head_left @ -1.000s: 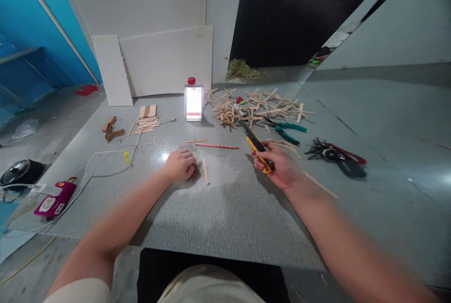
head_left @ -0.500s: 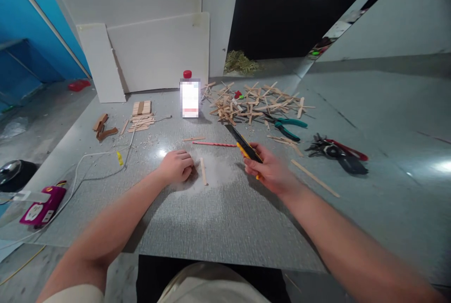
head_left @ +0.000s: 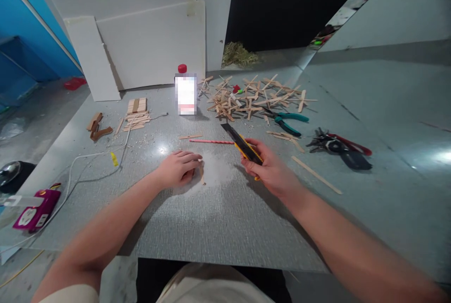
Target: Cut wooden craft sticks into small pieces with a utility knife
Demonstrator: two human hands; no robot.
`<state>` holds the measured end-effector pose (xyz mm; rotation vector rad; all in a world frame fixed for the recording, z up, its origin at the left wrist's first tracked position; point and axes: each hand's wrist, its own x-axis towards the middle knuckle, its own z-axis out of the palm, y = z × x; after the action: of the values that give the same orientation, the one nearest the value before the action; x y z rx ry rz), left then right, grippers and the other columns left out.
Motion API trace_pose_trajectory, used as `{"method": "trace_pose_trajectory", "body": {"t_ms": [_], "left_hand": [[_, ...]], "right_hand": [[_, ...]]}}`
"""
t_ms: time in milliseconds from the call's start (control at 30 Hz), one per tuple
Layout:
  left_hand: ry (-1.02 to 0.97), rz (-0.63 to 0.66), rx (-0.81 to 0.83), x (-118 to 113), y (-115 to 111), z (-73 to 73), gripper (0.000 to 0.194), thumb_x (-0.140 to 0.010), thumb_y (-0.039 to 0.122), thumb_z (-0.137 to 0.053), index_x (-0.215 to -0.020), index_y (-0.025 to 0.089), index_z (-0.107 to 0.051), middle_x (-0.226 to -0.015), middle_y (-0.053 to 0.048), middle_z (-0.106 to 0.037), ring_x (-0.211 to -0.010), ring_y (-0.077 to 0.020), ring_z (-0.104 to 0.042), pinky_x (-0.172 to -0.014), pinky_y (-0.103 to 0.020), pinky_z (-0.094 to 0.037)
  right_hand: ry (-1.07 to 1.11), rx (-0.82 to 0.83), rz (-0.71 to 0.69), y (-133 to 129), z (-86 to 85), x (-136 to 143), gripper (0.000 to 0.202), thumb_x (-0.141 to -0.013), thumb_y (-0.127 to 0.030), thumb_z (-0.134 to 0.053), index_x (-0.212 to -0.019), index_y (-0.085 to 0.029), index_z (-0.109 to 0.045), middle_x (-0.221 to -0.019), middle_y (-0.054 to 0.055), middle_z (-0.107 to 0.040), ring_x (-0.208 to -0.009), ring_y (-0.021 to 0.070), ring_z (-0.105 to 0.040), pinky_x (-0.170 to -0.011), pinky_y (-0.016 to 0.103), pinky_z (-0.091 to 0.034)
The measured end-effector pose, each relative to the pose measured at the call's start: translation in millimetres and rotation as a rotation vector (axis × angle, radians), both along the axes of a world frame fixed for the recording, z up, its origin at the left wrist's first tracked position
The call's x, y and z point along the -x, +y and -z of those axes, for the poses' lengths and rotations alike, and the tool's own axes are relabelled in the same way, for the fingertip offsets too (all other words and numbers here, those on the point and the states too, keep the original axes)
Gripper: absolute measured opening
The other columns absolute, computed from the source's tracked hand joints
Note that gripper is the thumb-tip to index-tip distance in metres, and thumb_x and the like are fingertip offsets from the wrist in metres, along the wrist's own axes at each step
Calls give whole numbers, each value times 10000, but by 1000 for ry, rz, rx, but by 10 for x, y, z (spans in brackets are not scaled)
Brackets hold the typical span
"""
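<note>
A knife (head_left: 244, 147), yellow and black with its dark blade bared, slanted forward and leftward in the right hand (head_left: 270, 167), blade tip foremost, a bit of yellow showing below the grip; to its left lay a stick (head_left: 202, 176), slim and of pale wood, pointing roughly fore and aft, its far part hidden by the left hand (head_left: 178, 168), its near end in sight with a small dark spot; whether hand and wood touched was unclear.
</note>
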<state>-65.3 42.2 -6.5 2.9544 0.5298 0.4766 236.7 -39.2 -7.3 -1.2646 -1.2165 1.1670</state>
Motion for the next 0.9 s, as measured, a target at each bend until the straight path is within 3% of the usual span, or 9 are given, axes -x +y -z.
{"method": "trace_pose_trajectory", "body": {"t_ms": [67,133,233,300,400,467,633,800,900], "left_hand": [[19,23,6,-10,-2,-15,312,-932,209,-482,-1198,205,-646,-1324,-68,-674,-1170,-228,-647,-978,-396,-506],[37,33,11,-19,-4,-30,293,-952,228,-473,-1182,199,-654,-1304,-71,-682,-1159,-223,-651,-973,-387,-502],[58,41,10,-36,-20,-56,282,-976,270,-471,-1169,195,-661,-1275,-86,-689,-1121,-226,-660,-959,-386,-498],[71,48,6,-47,-40,-74,287,-985,295,-473,-1180,194,-657,-1262,-93,-688,-1105,-232,-659,-953,-392,-494],[86,54,0,-60,-66,-93,295,-994,313,-472,-1199,195,-648,-1250,-96,-685,-1093,-234,-654,-949,-394,-488],[91,52,-2,-65,-74,-97,299,-1000,315,-463,-1204,195,-646,-1251,-101,-682,-1091,-233,-651,-947,-394,-486],[89,51,-2,-70,-71,-85,305,-1009,313,-443,-1198,190,-648,-1253,-110,-677,-1090,-235,-652,-949,-396,-486],[87,46,9,-78,-78,-78,305,-1009,311,-447,-1207,194,-648,-1249,-110,-673,-1105,-240,-649,-956,-402,-492],[86,41,22,-83,-90,-84,304,-1016,322,-445,-1204,198,-651,-1249,-109,-673,-1110,-241,-646,-963,-405,-493]], "right_hand": [[-61,-31,1,-4,-9,-3,544,-809,-398,-740,-1309,-325,-539,-996,12,-647,-745,157,-606,-594,282,-510],[-121,-73,13,-6,-25,-2,536,-800,-370,-742,-1301,-327,-554,-1109,29,-664,-951,202,-651,-792,347,-558],[-201,-131,32,-22,-69,8,506,-803,-340,-736,-1285,-335,-582,-1230,34,-651,-1169,242,-610,-1013,432,-508],[-247,-149,22,-51,-112,23,460,-812,-326,-732,-1260,-334,-627,-1246,42,-649,-1138,246,-628,-956,418,-552],[-286,-165,17,-112,-187,55,415,-837,-317,-707,-1250,-324,-674,-1282,71,-614,-939,210,-677,-672,322,-606],[-295,-177,44,-152,-234,74,408,-849,-317,-691,-1257,-314,-686,-1309,87,-569,-882,190,-679,-575,282,-592],[-288,-175,88,-204,-290,82,395,-854,-307,-691,-1248,-326,-707,-1283,76,-542,-803,151,-690,-619,289,-625],[-227,-117,72,-169,-228,50,433,-888,-382,-675,-1316,-324,-652,-1255,90,-596,-725,162,-709,-474,268,-565],[-180,-85,73,-133,-151,20,478,-884,-385,-696,-1351,-328,-611,-1133,63,-664,-768,177,-713,-617,316,-613]]}}
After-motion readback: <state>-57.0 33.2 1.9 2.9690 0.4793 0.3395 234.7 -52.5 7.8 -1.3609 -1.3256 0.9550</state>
